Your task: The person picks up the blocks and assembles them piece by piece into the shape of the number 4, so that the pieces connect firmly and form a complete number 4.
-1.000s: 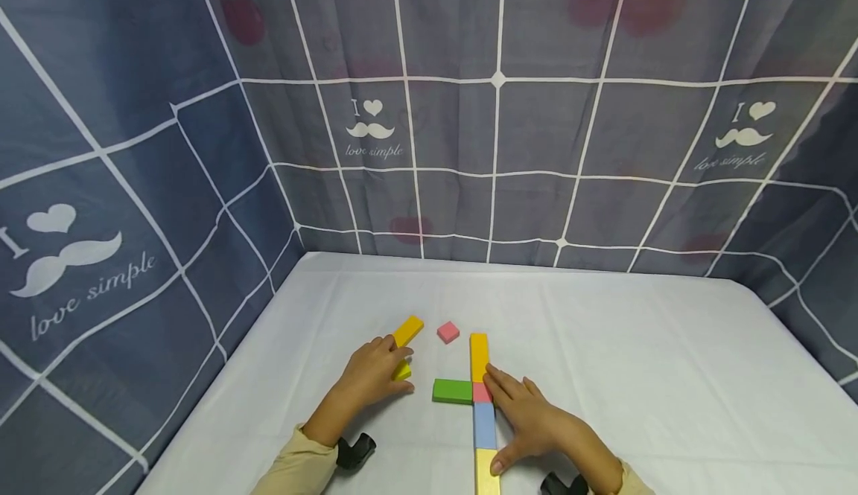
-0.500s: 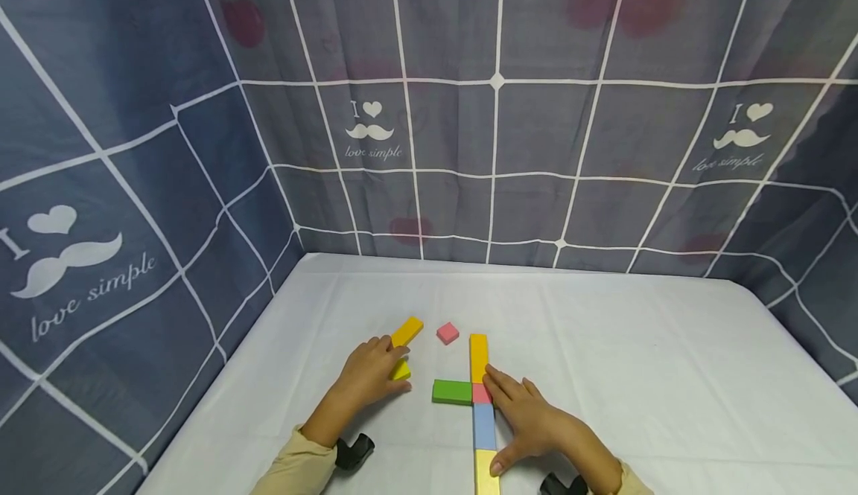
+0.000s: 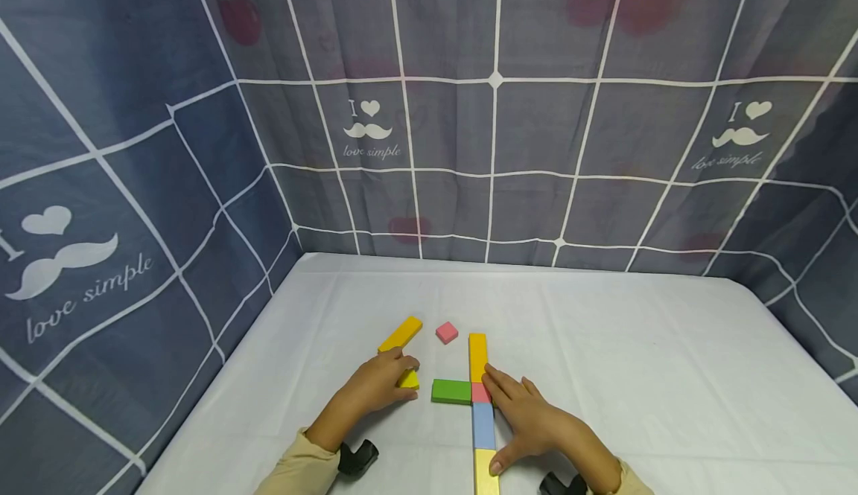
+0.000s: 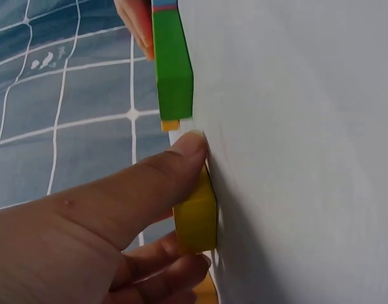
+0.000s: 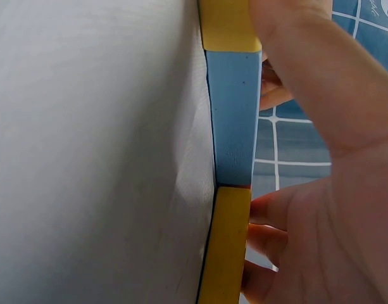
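Observation:
My left hand point(image 3: 377, 385) pinches a small yellow wooden block point(image 3: 410, 381) between thumb and fingers, left of a green block point(image 3: 451, 391). In the left wrist view the thumb lies along one side of this yellow block point(image 4: 195, 221). The green block's right end meets a column of blocks: orange point(image 3: 478, 355), pink point(image 3: 479, 392), blue point(image 3: 483, 426) and pale yellow point(image 3: 483, 471). Along the column's right side rests my right hand point(image 3: 529, 422), fingers extended. Its fingertips touch near the pink and orange blocks, and its thumb touches the pale yellow one.
Beyond my left hand lies a loose orange block point(image 3: 404, 333), set at a slant. A loose pink block point(image 3: 447, 333) lies to its right. A white cloth point(image 3: 623, 346) covers the table. Checked curtains point(image 3: 456, 123) enclose its back and sides.
My left hand has shifted slightly right and nearer with the yellow block, uncovering more of the slanted orange block. My right hand and the column stay in place.

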`<state>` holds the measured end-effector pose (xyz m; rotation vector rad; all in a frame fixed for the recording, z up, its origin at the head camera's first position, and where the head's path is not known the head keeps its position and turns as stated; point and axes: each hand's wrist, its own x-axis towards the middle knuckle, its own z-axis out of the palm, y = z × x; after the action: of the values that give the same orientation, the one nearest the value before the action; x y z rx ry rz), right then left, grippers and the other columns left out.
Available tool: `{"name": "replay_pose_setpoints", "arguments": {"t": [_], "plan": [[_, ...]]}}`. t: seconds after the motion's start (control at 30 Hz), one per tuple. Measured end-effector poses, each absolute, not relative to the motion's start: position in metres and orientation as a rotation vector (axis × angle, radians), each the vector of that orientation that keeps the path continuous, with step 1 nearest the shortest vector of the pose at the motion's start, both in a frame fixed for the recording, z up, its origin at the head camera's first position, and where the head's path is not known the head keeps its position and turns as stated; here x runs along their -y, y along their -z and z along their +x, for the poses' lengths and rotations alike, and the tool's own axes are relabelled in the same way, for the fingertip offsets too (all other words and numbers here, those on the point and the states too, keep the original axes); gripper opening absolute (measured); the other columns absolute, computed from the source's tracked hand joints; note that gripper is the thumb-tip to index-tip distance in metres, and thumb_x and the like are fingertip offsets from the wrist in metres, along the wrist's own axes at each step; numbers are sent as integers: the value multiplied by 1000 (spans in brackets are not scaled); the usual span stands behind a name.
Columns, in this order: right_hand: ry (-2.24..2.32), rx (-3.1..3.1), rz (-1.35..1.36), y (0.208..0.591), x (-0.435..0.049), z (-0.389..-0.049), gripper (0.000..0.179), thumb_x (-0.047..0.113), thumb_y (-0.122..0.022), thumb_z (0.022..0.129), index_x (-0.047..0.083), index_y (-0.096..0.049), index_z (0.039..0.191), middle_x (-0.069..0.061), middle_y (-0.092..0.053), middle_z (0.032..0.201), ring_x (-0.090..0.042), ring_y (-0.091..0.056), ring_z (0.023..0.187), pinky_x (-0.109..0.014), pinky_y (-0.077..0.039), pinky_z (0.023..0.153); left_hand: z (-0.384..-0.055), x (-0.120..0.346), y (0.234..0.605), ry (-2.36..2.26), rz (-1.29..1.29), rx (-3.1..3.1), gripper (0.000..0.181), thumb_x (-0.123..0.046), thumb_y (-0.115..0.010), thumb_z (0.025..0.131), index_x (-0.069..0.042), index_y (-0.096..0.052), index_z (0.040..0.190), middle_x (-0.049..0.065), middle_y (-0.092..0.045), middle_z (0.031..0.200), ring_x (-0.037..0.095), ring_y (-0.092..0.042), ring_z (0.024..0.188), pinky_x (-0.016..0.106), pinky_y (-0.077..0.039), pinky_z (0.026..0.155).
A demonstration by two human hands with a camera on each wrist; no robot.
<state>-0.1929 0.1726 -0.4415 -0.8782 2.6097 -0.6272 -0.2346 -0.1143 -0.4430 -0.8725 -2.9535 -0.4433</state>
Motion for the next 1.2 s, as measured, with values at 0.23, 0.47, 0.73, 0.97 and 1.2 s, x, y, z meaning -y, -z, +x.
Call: {"name": "replay_pose_setpoints", "arguments": {"t": [0.23,0.47,0.73,0.97,1.2], "plan": [[615,-2609,-868,442,-172,-193,121,59,-78,60,-2,-21,148,-20,-16,156,-39,-23,142,-64,-13,112,-231,108,442,442,-942,2943,42,-29,-81,72,-8,-65,105,-2,-56,88,5,-41,72,20,-42,66],[620,-2592,-846,441,-170,-193,121,58,-79,61,-1,-21,149,-20,-16,157,-39,-22,142,-64,-12,112,-230,105,447,423,-965,2930,46,-31,-80,74,-8,-65,110,0,-61,96,7,-48,80,23,-48,75],[606,-2611,-854,442,-171,-194,121,59,-78,60,-1,-22,148,-20,-17,156,-39,-23,142,-64,-14,111,-229,101,448,390,-962,2900,47,-34,-79,73,-8,-65,110,-2,-56,90,6,-44,76,20,-45,68],[621,-2595,-851,442,-171,-192,120,58,-79,61,-2,-21,148,-21,-16,156,-40,-23,141,-65,-13,111,-228,100,448,382,-968,2916,46,-34,-80,73,-9,-66,109,-4,-55,87,5,-43,75,19,-43,67],[611,-2609,-853,440,-172,-192,121,58,-79,61,-2,-21,148,-21,-16,156,-39,-24,141,-64,-13,111,-229,100,447,373,-974,2899,44,-32,-80,73,-9,-66,107,-2,-60,93,9,-50,81,23,-49,76]]}}
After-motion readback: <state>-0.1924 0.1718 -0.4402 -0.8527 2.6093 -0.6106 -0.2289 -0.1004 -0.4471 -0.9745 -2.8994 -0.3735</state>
